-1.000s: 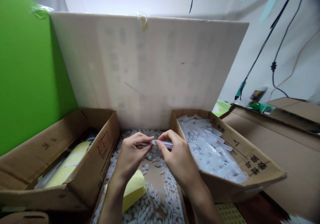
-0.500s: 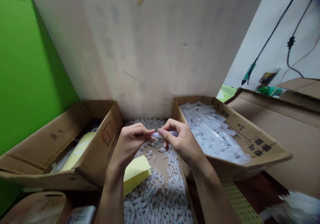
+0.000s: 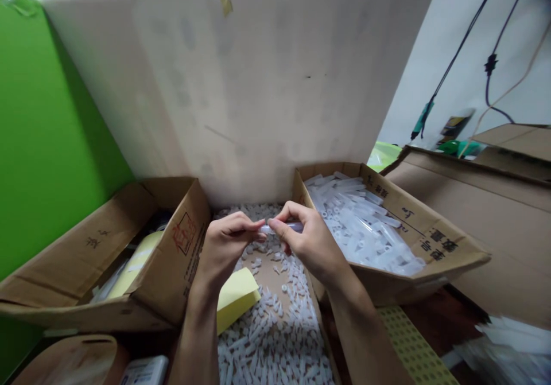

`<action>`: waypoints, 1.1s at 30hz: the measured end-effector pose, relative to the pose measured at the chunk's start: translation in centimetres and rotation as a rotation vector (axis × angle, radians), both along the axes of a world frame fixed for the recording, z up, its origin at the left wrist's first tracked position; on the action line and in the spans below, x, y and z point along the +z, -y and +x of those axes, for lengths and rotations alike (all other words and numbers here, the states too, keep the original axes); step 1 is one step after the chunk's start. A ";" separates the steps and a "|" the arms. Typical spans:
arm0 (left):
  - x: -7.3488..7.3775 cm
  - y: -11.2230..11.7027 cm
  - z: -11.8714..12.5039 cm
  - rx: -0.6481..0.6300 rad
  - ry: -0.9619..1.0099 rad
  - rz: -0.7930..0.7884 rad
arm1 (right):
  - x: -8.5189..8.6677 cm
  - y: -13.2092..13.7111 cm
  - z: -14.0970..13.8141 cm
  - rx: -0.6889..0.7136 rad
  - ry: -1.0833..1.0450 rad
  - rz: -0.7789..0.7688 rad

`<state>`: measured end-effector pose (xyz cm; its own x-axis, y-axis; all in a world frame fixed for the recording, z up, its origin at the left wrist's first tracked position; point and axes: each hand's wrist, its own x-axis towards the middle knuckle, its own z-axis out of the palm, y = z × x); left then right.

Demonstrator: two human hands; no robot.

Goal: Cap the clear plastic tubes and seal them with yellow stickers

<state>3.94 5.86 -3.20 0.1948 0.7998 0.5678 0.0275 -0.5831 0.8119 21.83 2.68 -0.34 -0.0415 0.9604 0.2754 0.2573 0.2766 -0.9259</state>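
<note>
Above a shallow cardboard tray [image 3: 269,273] of small white plastic pieces, a clear plastic tube [image 3: 267,229] lies level between my two hands. My left hand [image 3: 230,244] pinches its left end between thumb and fingertips; whatever small part may be there is hidden by the fingers. The body of the tube is gripped by my right hand [image 3: 307,238], its right end showing past the thumb. Both sets of fingertips nearly touch. Loose small white pieces [image 3: 267,356] cover much of the tray below, and a folded yellow paper [image 3: 236,296] rests on them by my left wrist.
To the right stands a cardboard box [image 3: 447,224] full of translucent tubes [image 3: 365,224]. Another cardboard box [image 3: 163,293] on the left holds a yellow item. A white panel [image 3: 258,98] rises behind, with a green wall [image 3: 51,115] at left. A yellow dotted sheet [image 3: 413,345] lies lower right.
The view has shifted slightly, so the boxes at the right appear further left. Both hands keep the same pinch on the tube, with little change between them.
</note>
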 end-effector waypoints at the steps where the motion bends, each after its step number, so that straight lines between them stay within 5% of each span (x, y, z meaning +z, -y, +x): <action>1: 0.0 0.0 0.0 0.011 -0.023 -0.007 | -0.1 0.0 0.0 -0.009 0.015 0.008; 10: -2.5 -1.8 1.0 0.125 -0.576 -0.176 | -0.9 -0.8 -0.4 -0.185 0.444 0.064; 18: -7.3 -2.4 0.5 0.198 -0.975 -0.354 | -5.5 -1.3 -1.9 -0.044 0.843 -0.203; 33: -7.0 -1.8 0.8 0.210 -1.059 -0.350 | -7.5 -1.7 -4.8 0.064 1.003 -0.283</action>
